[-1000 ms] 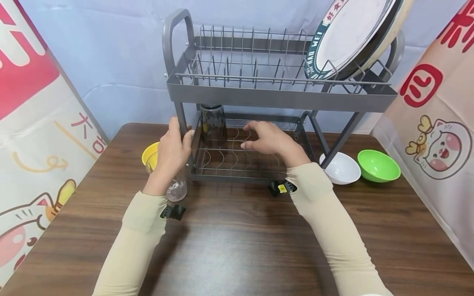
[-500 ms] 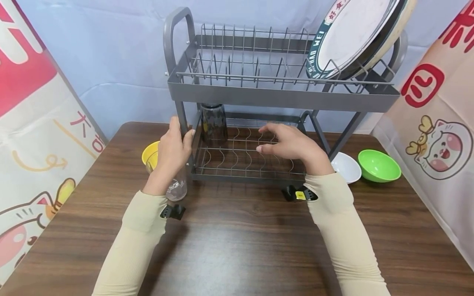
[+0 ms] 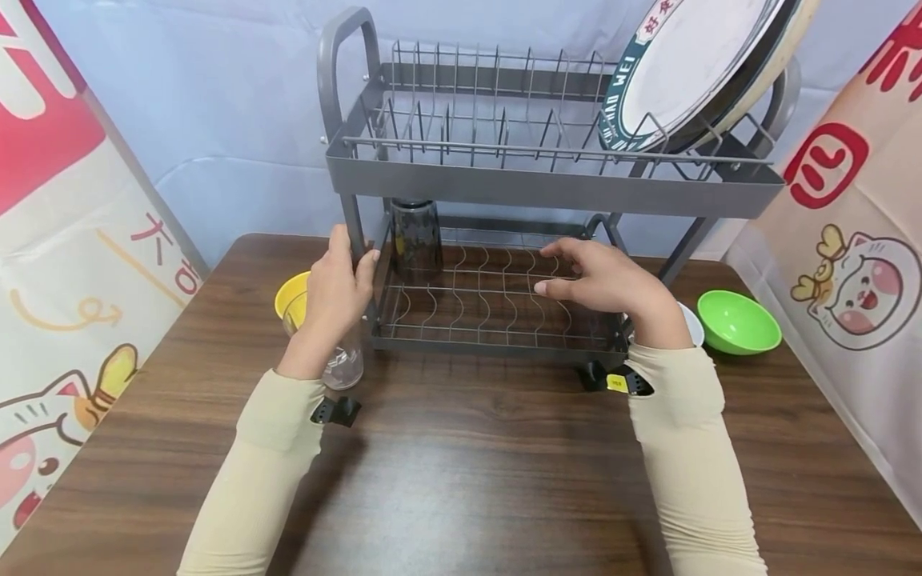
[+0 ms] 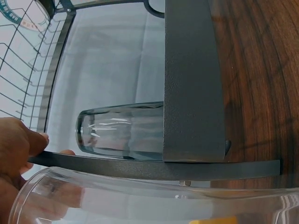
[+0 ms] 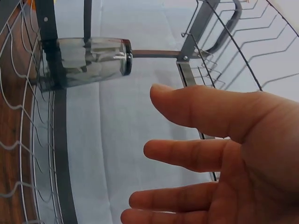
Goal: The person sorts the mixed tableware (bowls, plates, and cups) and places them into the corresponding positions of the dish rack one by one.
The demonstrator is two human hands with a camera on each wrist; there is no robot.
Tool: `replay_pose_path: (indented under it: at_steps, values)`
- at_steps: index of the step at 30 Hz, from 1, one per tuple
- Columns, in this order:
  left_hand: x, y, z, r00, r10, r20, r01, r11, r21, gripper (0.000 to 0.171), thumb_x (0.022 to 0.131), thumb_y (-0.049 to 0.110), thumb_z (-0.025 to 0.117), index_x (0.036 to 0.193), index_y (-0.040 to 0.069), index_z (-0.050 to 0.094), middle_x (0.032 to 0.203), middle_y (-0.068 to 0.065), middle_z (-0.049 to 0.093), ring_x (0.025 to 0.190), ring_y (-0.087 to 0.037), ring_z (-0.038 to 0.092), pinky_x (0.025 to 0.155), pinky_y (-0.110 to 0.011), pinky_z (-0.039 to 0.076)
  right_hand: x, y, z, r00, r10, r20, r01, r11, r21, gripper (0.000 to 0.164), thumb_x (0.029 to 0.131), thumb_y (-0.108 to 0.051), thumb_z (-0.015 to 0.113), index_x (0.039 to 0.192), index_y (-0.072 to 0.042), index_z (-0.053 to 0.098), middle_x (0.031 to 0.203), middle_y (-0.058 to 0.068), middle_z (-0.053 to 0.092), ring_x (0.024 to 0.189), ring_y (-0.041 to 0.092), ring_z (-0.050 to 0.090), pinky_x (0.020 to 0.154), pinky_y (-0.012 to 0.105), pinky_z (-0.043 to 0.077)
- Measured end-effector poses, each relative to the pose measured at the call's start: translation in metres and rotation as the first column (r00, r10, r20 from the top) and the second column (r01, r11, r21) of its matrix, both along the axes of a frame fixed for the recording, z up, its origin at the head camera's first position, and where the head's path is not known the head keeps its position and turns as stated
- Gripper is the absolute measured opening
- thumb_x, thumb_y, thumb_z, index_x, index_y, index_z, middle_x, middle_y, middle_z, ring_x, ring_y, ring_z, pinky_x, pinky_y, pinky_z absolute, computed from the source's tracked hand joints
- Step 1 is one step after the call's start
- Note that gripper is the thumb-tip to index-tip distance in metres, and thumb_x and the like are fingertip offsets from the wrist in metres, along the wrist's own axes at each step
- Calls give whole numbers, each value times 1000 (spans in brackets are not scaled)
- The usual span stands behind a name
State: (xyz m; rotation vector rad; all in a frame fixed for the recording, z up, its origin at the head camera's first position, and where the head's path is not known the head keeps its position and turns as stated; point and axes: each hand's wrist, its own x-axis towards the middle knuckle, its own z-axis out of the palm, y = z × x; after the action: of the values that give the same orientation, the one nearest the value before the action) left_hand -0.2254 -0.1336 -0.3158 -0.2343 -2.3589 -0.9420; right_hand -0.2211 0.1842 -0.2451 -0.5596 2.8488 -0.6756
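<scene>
My left hand (image 3: 335, 294) grips the front left post (image 3: 351, 218) of a grey two-tier dish rack (image 3: 555, 186); in the left wrist view, its thumb and fingers lie on either side of that post. A clear glass (image 3: 344, 368) stands on the table right beside this hand, partly hidden by it. My right hand (image 3: 612, 276) hovers within the right half of the lower tier, fingers spread and slightly bent, holding nothing. A dark tinted glass (image 3: 416, 240) rests upside down at the left of the lower tier, well apart from the right hand's fingertips (image 5: 161, 93).
Plates (image 3: 684, 72) lean at the right of the upper tier. A yellow container (image 3: 292, 294) stands behind the clear glass. A green bowl (image 3: 738, 322) sits right of the rack, next to a white bowl (image 3: 693, 326) mostly hidden by my right wrist.
My right hand has moved rightward over the lower tier, away from the dark glass, staying spread. The left hand keeps its grip on the post.
</scene>
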Motion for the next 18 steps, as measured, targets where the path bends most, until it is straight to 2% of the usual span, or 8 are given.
replay_pose_path:
  at_steps: [5, 13, 18]
  values:
    - [0, -2, 0, 1000, 4, 14, -4, 1000, -5, 20, 94, 19, 55, 102, 4, 44, 72, -13, 56, 65, -34, 56, 56, -45, 43, 7, 12, 2, 1000, -5, 11, 5, 1000, -7, 55, 89, -32, 62, 134, -5, 45, 127, 21, 48, 111, 36, 45, 85, 54, 39]
    - [0, -1, 1, 1000, -3, 17, 3, 1000, -2, 20, 94, 18, 54, 101, 3, 43, 71, -12, 55, 64, -34, 57, 56, -45, 43, 17, 34, 9, 997, -23, 75, 31, 994, -102, 56, 89, -31, 63, 134, -4, 42, 129, 24, 45, 119, 38, 42, 91, 55, 36]
    - [0, -1, 2, 1000, -7, 25, 7, 1000, 6, 19, 94, 18, 54, 100, 3, 43, 71, -12, 53, 64, -34, 56, 56, -45, 44, 21, 48, 12, 997, -25, 71, 32, 995, -96, 58, 90, -30, 61, 136, -3, 39, 126, 24, 47, 116, 37, 45, 89, 54, 38]
